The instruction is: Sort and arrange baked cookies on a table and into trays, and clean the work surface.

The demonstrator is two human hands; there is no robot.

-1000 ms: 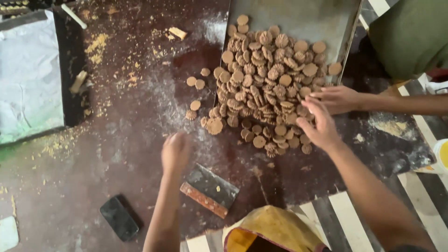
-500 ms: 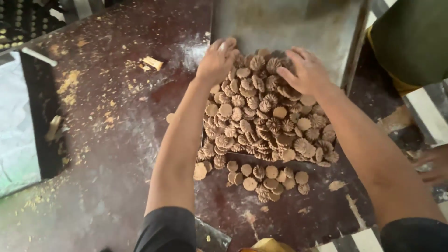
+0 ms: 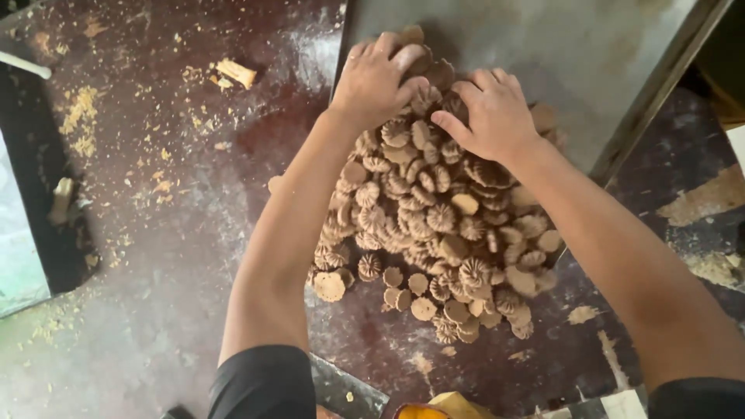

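Both hands, left hand (image 3: 378,77) and right hand (image 3: 490,112), rest open-palmed at 12 o'clock on the cookie heap (image 3: 434,225), spilling from metal tray (image 3: 543,46) onto tabletop (image 3: 155,233); light, crumbly pieces likely best scooped from beneath.

We see a heap of tan-brown biscuits (image 3: 434,225), many ridged in a swirled rosette pattern, spilling off a dull grey metal tray (image 3: 559,54) at the heap's far side. Around the heap lies a dark reddish-brown table (image 3: 178,233), dusted whitish and flecked with yellow-orange crumbs (image 3: 81,116) to the heap's left. Nearest us, below the heap, our sleeves (image 3: 264,384) are black.
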